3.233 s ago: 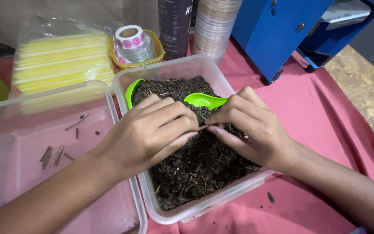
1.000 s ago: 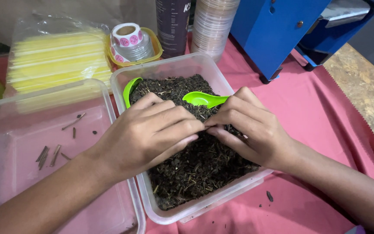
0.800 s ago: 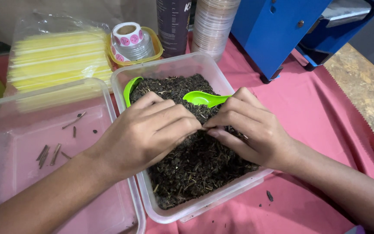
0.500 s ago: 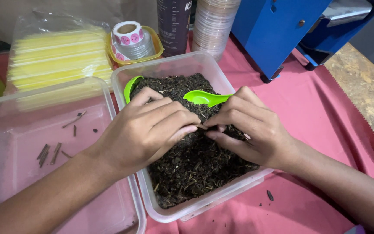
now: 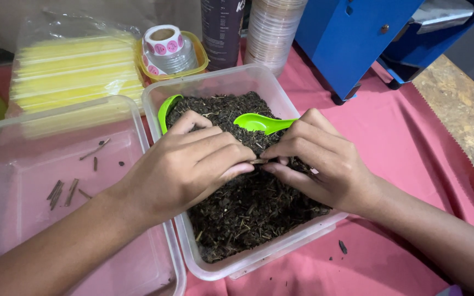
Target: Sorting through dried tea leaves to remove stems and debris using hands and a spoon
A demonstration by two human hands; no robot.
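Note:
A clear plastic tub (image 5: 274,97) holds dark dried leaves (image 5: 250,208). Both my hands rest on the leaves in its middle. My left hand (image 5: 190,164) and my right hand (image 5: 319,161) meet fingertip to fingertip, pinching a small brown twig (image 5: 258,161) between them. A green plastic spoon (image 5: 260,123) lies on the leaves just above my right hand, and a second green spoon (image 5: 167,108) stands against the tub's left wall.
A second clear tub (image 5: 138,131) on the left holds a few brown twigs (image 5: 61,192). Behind are a bag of yellow sheets (image 5: 67,71), a sticker roll (image 5: 163,41) in a yellow cup, a dark bottle (image 5: 223,30), stacked lids (image 5: 272,33) and a blue machine (image 5: 357,38). Pink cloth (image 5: 401,142) covers the table.
My hands have stayed over the leaves, with only small finger movements as the fingertips work together on a twig. The spoons and tubs have not moved.

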